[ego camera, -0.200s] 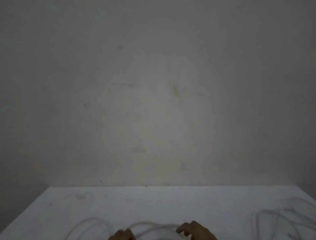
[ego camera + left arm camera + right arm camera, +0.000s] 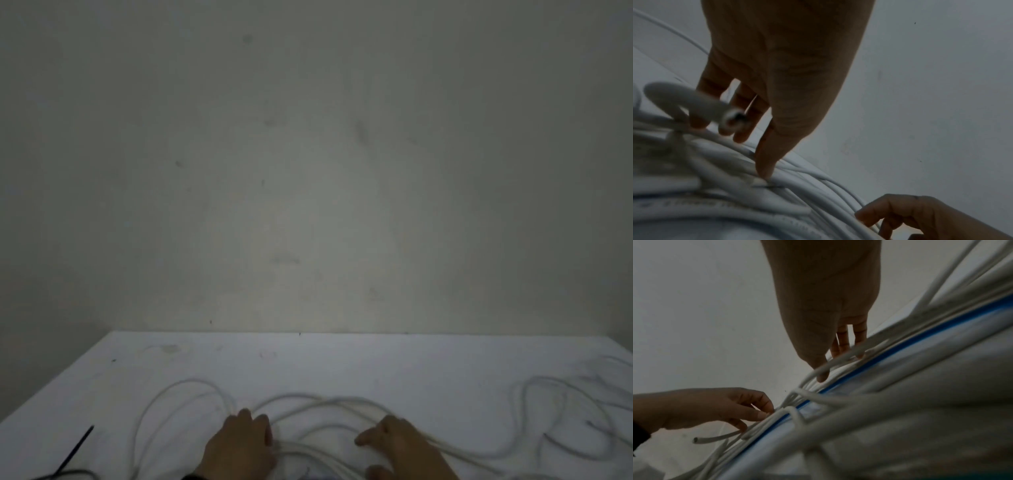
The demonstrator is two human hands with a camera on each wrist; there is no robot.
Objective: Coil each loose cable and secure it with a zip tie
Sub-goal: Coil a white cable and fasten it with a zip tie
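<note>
head view: white cable [image 2: 322, 407] lies in loose loops on the worktop [image 2: 342, 363]. left hand [image 2: 239, 445] pins crossed strands with straight fingers; right hand [image 2: 400, 445], fingers relaxed, rests on strands, likely to keep the coil from springing. black zip tie [image 2: 77, 448] waits at left.

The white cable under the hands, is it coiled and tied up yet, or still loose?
Still loose. The white cable sprawls in wide uneven loops across the table, with no tie around it. The black zip tie lies apart.
</note>
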